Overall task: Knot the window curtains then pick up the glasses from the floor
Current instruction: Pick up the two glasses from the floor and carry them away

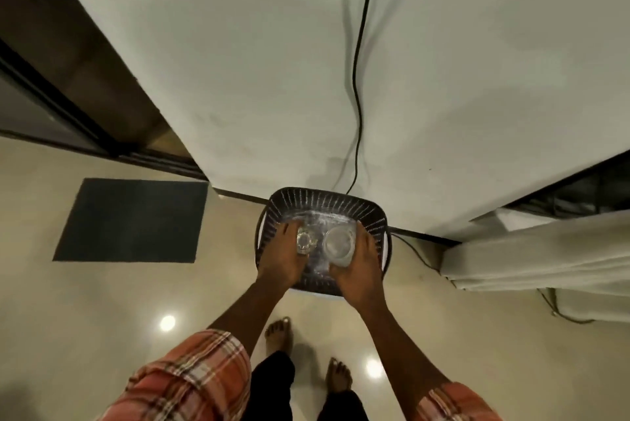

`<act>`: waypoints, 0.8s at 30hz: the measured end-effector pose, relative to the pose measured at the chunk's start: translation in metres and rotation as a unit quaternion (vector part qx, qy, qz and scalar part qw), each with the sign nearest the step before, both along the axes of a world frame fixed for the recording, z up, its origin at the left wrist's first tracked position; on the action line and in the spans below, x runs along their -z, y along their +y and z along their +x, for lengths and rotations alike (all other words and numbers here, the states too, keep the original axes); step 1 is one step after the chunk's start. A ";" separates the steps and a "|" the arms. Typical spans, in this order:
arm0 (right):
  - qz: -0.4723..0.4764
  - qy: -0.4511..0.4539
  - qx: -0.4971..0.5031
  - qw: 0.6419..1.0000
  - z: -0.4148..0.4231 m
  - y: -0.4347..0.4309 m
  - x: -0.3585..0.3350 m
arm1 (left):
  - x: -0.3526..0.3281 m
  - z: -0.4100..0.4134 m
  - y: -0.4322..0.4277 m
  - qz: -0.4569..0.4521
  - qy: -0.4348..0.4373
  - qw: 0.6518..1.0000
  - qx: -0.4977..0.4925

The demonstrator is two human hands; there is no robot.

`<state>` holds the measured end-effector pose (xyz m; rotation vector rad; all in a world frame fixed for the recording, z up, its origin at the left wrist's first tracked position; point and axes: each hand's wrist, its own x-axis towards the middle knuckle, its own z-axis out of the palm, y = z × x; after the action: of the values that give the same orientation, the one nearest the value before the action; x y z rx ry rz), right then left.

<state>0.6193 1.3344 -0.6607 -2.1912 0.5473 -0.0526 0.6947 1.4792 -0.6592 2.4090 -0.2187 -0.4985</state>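
Here left hand (pixel 281 262) and right hand (pixel 362 272) hold glasses (pixel 337 244)

Setting: domestic interior, a room of a home. Indicated by: polished cream tile floor (pixel 102 301), on which lamp glare (pixel 167 322) is reflected; dark rectangular mat (pixel 133 219) laid before a dark-framed sliding door (pixel 68 107); pale curtain (pixel 531 250) gathered at the right; black cable (pixel 358 96) run down a plain white wall (pixel 255 62); slatted dark basket (pixel 327 197) set against the skirting; bare feet (pixel 279 332) seen on the tiles.
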 end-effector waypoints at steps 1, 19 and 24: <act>-0.003 0.017 0.000 1.000 0.009 0.000 0.010 | 0.012 0.009 0.000 0.012 0.011 1.000 0.018; 0.007 0.081 0.046 0.996 0.050 -0.010 0.099 | 0.103 0.055 -0.012 0.082 0.056 0.989 0.109; -0.004 0.109 0.034 0.993 0.055 -0.016 0.096 | 0.106 0.056 -0.013 0.071 0.045 0.990 0.113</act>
<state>0.6740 1.3187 -0.7564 -2.2002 0.7451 0.1498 0.7503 1.4661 -0.7648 2.5058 -0.4328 -0.7457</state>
